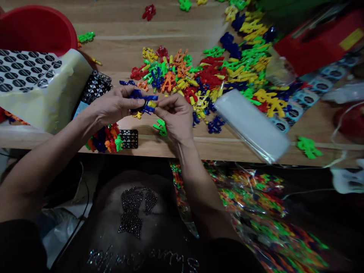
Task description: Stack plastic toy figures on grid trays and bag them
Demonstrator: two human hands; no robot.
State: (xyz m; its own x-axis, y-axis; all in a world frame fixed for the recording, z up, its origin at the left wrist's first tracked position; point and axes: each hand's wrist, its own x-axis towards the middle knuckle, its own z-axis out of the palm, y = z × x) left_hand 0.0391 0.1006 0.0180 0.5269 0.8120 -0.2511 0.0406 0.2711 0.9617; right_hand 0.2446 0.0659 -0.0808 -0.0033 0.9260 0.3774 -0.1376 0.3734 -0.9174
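Note:
Over the front part of the wooden table, my left hand (115, 102) grips a blue plastic toy figure (148, 104) between thumb and fingers. My right hand (178, 113) pinches at the figure's right side, where a small yellow piece (152, 104) shows; the fingertips partly hide it. A green toy figure (160, 127) lies on the table just below my right hand. Behind both hands spreads a heap of red, orange, yellow, green and blue toy figures (169, 81).
A red basin (64, 26) stands at the far left beside a sticker sheet (57, 106). Black grid trays (129, 139) lie near the front edge. Clear plastic bags (253, 125) and a red box (318, 45) are on the right. Filled bags (256, 201) sit below the table.

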